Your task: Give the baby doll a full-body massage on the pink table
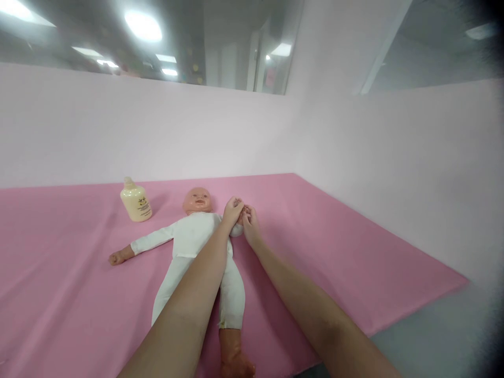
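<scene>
I have both hands out over the baby doll [197, 236], which lies on its back on the pink sheet [334, 252] covering the worktop, head toward the far wall. My left hand [233, 210] and my right hand [250, 220] meet at the doll's arm on my right side, just beside its head. Both seem curled around the small hand at the end of the white sleeve; the fingers overlap so tightly that I cannot tell which hand really grips and which only steadies. My left forearm crosses the doll's body and hides part of the white suit.

I judge the step in hand to be work on that arm or its cuff. A next move there calls for a gentle, small pull, with one hand bracing the doll so the body does not drag across the sheet.

The cream bottle [136, 202] stands upright near the doll's head on the other side, well apart from my hands. The doll's other arm [137, 247] lies stretched out toward the left. The pale wall [157, 131] runs close behind the head and another wall closes the right side, so the open room is toward me and to the left; the sheet's edge falls away at the near right
</scene>
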{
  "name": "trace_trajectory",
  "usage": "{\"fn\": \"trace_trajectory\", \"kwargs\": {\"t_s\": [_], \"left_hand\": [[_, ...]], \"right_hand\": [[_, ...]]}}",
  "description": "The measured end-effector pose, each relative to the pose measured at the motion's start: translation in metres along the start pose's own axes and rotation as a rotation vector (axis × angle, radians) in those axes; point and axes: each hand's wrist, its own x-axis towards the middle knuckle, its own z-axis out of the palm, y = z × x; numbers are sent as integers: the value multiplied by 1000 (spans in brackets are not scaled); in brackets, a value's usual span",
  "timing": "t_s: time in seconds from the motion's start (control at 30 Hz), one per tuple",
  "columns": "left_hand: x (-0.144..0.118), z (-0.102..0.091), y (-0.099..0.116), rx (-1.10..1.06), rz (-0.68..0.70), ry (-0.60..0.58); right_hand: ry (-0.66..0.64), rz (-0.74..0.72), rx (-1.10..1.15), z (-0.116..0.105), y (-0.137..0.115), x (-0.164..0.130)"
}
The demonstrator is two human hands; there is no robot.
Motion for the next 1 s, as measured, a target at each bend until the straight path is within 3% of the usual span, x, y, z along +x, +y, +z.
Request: {"fn": "trace_trajectory", "kwargs": {"t_s": [0.2, 0.8, 1.0], "left_hand": [[0, 0, -1, 32, 2, -7], [-1, 0, -4, 164, 32, -76], [-2, 1, -3, 171, 30, -114]], "right_hand": [[-8, -24, -5, -1, -1, 2], [230, 88, 36, -6, 14, 10], [254, 109, 52, -8, 11, 9]]}}
